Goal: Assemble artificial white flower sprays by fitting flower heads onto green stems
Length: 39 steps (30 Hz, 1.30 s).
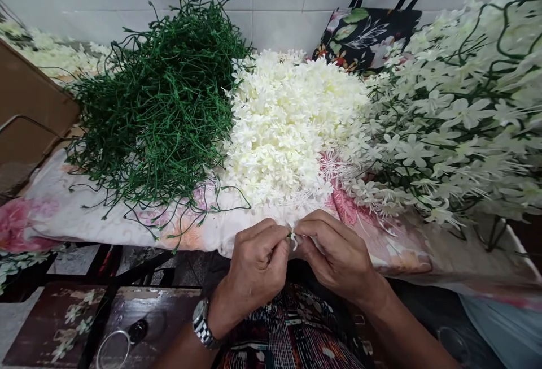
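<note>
Left hand point(259, 259) and right hand point(336, 250) pinch a thin white floret point(294, 240) between fingers, near side of ruffled blossom heap point(279, 126); wiry green stems point(169, 98) tangled left of heap; star-petalled sprays point(412, 151) right of it.

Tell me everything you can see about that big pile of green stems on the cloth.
The pile of green stems is a tall, loose tangle of thin, dark green, plastic-looking strands, many curled, with small knobby tips. It rests on the floral cloth, beyond and to the left of the left hand, which doesn't touch it. Its right side meets the white flowers; I can't tell whether it touches the cardboard box on its left. Loose strands trail toward the cloth's front edge.
</note>
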{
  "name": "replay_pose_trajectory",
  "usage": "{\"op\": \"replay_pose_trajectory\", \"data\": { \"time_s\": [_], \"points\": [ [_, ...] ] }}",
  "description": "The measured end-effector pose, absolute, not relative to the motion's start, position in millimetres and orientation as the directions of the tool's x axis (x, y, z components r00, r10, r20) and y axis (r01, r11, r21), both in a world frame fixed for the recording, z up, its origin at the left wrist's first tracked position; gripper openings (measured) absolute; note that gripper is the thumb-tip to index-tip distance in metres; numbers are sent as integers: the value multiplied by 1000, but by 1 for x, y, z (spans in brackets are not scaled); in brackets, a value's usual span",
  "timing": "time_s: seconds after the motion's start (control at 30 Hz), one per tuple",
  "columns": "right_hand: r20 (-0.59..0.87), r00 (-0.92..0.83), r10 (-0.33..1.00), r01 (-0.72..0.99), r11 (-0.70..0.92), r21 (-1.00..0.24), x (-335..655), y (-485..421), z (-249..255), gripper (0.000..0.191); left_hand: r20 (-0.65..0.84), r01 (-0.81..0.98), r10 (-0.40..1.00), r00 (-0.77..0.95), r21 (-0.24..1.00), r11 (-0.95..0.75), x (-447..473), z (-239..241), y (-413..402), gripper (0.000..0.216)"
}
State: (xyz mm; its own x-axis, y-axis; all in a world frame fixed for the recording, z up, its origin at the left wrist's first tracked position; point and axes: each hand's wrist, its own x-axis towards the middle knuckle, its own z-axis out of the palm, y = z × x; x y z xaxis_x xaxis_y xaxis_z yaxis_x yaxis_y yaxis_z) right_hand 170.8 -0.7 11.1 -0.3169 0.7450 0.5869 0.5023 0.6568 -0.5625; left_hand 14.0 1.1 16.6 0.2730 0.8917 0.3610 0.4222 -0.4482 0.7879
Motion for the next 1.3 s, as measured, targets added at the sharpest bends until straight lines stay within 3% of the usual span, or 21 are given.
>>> {"op": "replay_pose_trajectory", "data": {
  "time_s": [0.07,0.17,0.27,0.37,0.47,0.6,0.8,0.9,1.0,1.1,1.2,1.3],
  "points": [
    [561,-316,765,496,637,-590,174,0,17,14,281,270,938,204,904,-330,14,17,4,20],
    [570,-246,784,528,602,-599,175,-2,27,20,55,-165,998,-12,985,-57,13,21,10,8],
    [570,-202,797,503,583,-637,164,-3,30,18,-200,-547,974,-103,830,112,15,29,13,14],
    [502,-235,832,418,553,-721,143,-3,27,16,-287,-659,958,-15,723,206,21,34,12,22],
    [506,-219,834,366,551,-750,127,-1,25,8,-233,-647,972,-8,743,173,26,34,9,27],
    [498,-176,849,389,524,-757,128,2,26,13,-175,-619,978,-109,782,71,22,30,9,20],
    [512,-270,816,446,577,-684,143,5,28,13,-4,-540,988,-157,837,-83,11,22,9,14],
    [464,-250,850,410,527,-744,147,5,31,12,102,-501,984,-144,850,-162,9,21,8,10],
    [262,-218,940,251,313,-916,148,4,33,10,237,-435,969,-74,866,-245,6,23,6,8],
    [-12,-321,947,-69,-36,-997,147,2,31,14,379,-311,925,41,884,-348,-1,27,3,7],
    [-191,-470,862,-301,-360,-883,144,2,27,29,470,-38,827,309,875,-483,-11,33,4,5],
    [-267,-569,778,-375,-534,-758,140,1,22,40,443,101,728,523,816,-569,-21,38,7,6]
  ]
}}
